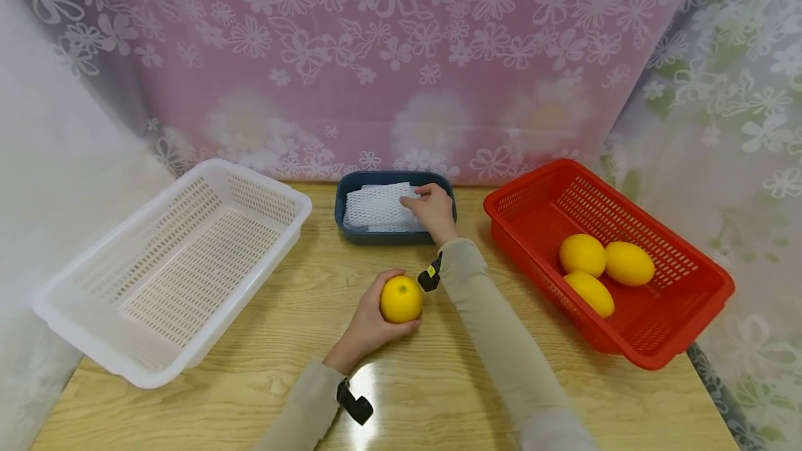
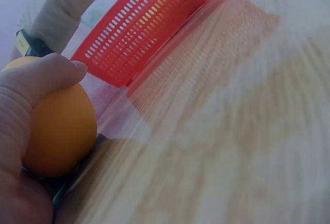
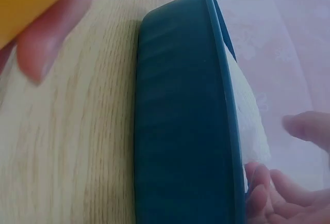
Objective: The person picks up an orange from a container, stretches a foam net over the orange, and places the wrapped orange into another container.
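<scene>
My left hand (image 1: 370,322) grips a smooth yellow lemon-like fruit (image 1: 402,300) above the table, its stem end facing up. In the left wrist view the thumb (image 2: 56,74) lies across the top of this fruit (image 2: 62,131). White foam net sleeves (image 1: 376,207) lie in a dark blue tray (image 1: 395,236) at the back. My right hand (image 1: 434,211) reaches over the tray's right side, fingers at the foam. The right wrist view has the thumb apart from the other fingers, which touch the white foam (image 3: 250,115); part of them is behind the rim.
A white slotted basket (image 1: 200,270) stands at the left. At the right, a red basket (image 1: 664,326) contains three yellow fruits (image 1: 629,263). The wooden table (image 1: 464,395) ends at a pink floral cloth (image 1: 376,89) behind the tray.
</scene>
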Demonstrator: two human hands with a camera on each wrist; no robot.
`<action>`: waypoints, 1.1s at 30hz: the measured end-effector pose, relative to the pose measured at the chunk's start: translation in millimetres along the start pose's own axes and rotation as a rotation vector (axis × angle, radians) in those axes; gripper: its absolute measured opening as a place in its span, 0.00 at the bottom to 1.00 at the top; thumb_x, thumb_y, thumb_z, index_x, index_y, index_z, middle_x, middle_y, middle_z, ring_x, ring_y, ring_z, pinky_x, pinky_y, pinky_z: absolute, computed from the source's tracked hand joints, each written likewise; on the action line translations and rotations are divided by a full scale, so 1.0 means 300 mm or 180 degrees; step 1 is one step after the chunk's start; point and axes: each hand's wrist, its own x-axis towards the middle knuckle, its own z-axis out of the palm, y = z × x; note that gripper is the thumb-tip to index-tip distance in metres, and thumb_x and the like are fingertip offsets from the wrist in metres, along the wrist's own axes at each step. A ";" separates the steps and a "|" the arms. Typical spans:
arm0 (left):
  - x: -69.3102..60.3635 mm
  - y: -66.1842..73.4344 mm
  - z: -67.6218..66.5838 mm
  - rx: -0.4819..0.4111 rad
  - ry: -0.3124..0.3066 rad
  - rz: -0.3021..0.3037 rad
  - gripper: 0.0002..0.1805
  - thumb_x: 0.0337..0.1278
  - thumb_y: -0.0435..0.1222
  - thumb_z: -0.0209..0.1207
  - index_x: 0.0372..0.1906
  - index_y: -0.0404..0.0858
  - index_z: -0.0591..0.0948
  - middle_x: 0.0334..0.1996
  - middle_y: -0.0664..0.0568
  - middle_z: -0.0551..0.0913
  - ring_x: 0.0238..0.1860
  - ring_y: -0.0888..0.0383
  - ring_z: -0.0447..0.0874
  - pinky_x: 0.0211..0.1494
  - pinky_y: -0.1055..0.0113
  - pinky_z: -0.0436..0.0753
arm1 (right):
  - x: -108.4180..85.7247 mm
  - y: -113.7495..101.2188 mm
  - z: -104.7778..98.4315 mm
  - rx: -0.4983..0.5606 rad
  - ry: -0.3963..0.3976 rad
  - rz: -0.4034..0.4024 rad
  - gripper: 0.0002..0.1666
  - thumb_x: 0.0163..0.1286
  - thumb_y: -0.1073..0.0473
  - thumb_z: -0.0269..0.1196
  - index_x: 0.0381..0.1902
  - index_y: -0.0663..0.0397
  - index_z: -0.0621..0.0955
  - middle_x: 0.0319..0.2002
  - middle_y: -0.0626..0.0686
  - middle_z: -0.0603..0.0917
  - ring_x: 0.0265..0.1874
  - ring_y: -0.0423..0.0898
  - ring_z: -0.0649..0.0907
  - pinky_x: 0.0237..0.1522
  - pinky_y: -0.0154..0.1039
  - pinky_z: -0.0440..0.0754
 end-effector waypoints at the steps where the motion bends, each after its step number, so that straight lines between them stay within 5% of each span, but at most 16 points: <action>1: 0.000 0.004 0.000 0.0000 0.0004 -0.0003 0.47 0.36 0.32 0.79 0.67 0.37 0.68 0.61 0.49 0.75 0.56 0.51 0.77 0.58 0.51 0.76 | 0.002 -0.001 0.003 -0.0022 -0.0022 0.0046 0.30 0.63 0.47 0.70 0.56 0.57 0.76 0.51 0.58 0.79 0.47 0.55 0.77 0.49 0.51 0.78; 9: 0.005 0.009 0.002 -0.0072 0.0005 -0.0101 0.48 0.35 0.27 0.78 0.68 0.34 0.68 0.62 0.45 0.75 0.56 0.49 0.77 0.60 0.49 0.75 | 0.017 0.005 0.012 -0.0123 -0.0212 0.0311 0.31 0.60 0.48 0.72 0.55 0.57 0.77 0.58 0.58 0.76 0.51 0.55 0.76 0.54 0.51 0.77; 18: -0.002 0.002 0.004 -0.0160 -0.0054 -0.0139 0.47 0.37 0.36 0.79 0.68 0.43 0.68 0.61 0.56 0.75 0.55 0.55 0.77 0.58 0.53 0.76 | 0.004 0.007 -0.006 0.0067 -0.0247 -0.0143 0.16 0.64 0.50 0.70 0.40 0.57 0.82 0.43 0.55 0.80 0.40 0.52 0.75 0.41 0.44 0.74; 33: -0.004 -0.007 -0.002 -0.0083 -0.0035 -0.0126 0.48 0.36 0.36 0.79 0.68 0.42 0.68 0.61 0.56 0.75 0.55 0.55 0.78 0.59 0.52 0.76 | -0.012 -0.052 -0.030 0.1366 -0.0076 -0.0599 0.11 0.65 0.63 0.67 0.32 0.55 0.73 0.25 0.49 0.78 0.29 0.44 0.78 0.39 0.47 0.75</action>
